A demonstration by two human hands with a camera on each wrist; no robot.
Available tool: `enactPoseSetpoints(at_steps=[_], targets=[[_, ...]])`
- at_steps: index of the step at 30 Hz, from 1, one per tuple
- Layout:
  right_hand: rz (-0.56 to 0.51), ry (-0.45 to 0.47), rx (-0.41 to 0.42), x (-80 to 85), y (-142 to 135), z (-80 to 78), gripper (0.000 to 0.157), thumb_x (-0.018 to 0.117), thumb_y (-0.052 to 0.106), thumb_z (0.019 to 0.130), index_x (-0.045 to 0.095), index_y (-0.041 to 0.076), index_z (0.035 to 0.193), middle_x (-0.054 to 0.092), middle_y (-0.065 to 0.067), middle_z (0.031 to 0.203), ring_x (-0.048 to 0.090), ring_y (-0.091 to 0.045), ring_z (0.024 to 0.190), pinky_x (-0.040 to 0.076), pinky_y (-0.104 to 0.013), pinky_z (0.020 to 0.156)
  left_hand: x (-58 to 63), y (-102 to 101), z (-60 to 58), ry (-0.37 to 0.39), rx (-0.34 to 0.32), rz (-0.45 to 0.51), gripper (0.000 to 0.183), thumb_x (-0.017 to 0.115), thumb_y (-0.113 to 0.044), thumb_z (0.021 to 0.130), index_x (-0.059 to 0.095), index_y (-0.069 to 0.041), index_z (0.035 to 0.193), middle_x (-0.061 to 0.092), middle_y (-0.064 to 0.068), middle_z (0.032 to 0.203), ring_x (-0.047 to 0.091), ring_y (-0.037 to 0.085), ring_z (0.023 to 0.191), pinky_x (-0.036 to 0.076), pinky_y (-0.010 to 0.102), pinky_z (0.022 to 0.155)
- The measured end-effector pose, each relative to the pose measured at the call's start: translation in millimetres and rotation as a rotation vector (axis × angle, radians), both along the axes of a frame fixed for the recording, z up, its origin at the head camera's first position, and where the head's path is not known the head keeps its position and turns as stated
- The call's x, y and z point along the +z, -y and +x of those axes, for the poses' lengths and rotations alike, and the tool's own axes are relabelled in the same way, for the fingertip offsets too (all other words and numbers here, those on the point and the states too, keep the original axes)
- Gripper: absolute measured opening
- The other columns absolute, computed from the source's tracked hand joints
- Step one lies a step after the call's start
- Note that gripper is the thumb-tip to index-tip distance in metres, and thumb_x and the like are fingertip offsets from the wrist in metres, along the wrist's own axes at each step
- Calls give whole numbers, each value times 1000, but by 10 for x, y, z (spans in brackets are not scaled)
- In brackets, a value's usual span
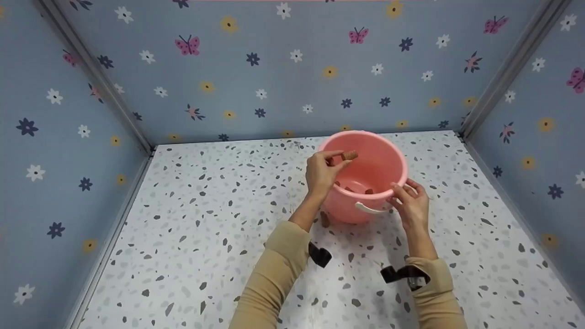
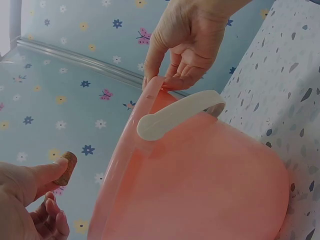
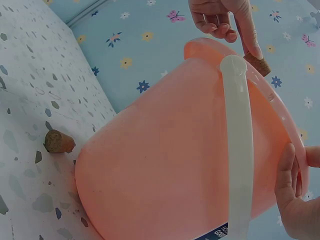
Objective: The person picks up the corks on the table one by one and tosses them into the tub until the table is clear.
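Note:
A pink bucket (image 1: pixel 352 211) stands on the speckled table, its mouth toward the head camera. Between thumb and fingers my left hand (image 1: pixel 321 172) pinches a cork (image 1: pixel 349 156) above the bucket's mouth; the left wrist view also shows this cork (image 2: pixel 68 169) at the fingertips. My right hand (image 1: pixel 413 204) grips the bucket's rim at its right side, thumb on one face and fingers on the other, as the right wrist view shows (image 3: pixel 295 200). Several more corks (image 1: pixel 369 192) lie inside on the bucket's bottom, partly hidden by the near rim.
Another cork (image 1: pixel 325 219) lies on the table (image 1: pixel 205 228) beside the bucket's base, at its near left. The bucket's white handle (image 1: pixel 369 209) hangs down on the near side. Flowered panels (image 1: pixel 274 82) wall the table at the back and both sides.

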State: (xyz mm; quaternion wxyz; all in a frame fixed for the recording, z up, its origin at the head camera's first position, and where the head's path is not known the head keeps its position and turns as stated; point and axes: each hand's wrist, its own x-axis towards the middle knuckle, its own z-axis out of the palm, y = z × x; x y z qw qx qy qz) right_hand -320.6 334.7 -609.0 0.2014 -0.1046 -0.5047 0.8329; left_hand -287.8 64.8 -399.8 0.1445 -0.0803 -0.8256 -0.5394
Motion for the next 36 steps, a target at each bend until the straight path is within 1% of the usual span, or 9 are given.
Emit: enactPoseSetpoints(at_steps=[3,7,9,12,16,23,28,33,36], targets=[[11,16,-8,8,10,3,63,78,12,67,44,6,119,53,-22,106,61,-27,73,51,-38,59,8,-15,2,1,0,-21,34,74,-27,70,69,-10,99,51,-3,60,42,5,53,30,16,46],[13,15,0,24,22,27,62,77,12,67,44,7,120,53,-22,106,60,-28,74,51,-38,60,2,-9,19,-11,-9,-5,38,72,-28,72,67,-10,104,50,-1,59,44,5,43,32,16,41],[9,5,10,28,23,41,62,77,12,68,44,7,120,54,-22,105,60,-27,74,51,-38,60,-5,2,25,-13,-4,6,37,71,-28,73,67,-9,104,50,0,59,45,6,41,33,16,40],[-2,-14,25,30,19,50,61,76,10,69,44,6,120,54,-22,104,60,-27,73,51,-38,59,-14,23,33,-18,10,22,33,71,-26,75,67,-7,102,51,2,60,47,10,48,32,16,43],[13,-10,15,35,25,45,61,76,11,69,44,6,120,54,-22,104,61,-27,72,51,-38,59,-31,53,48,-26,17,33,29,69,-22,77,67,-4,99,52,2,62,49,15,58,34,16,48],[10,30,-4,46,30,47,63,78,13,67,45,8,120,54,-22,106,61,-27,75,51,-37,60,-50,109,98,-25,16,65,26,70,-21,76,67,-4,96,53,2,64,49,11,58,38,17,51],[-3,26,-2,44,22,36,63,78,12,67,44,7,119,54,-22,106,60,-26,73,51,-37,60,-99,167,131,-75,-13,136,24,70,-17,76,67,-2,94,53,3,65,47,9,58,39,18,53],[-1,22,-3,42,14,35,62,77,12,67,45,7,119,53,-22,106,60,-27,73,51,-37,60,-214,224,153,-158,-65,232,21,69,-15,77,67,0,92,52,2,63,46,9,58,42,23,53],[2,17,2,38,16,41,62,77,12,67,45,7,120,53,-22,106,60,-28,74,51,-37,60,-279,252,171,-194,-80,267,20,69,-13,77,66,1,91,52,6,62,46,12,57,40,24,51]])
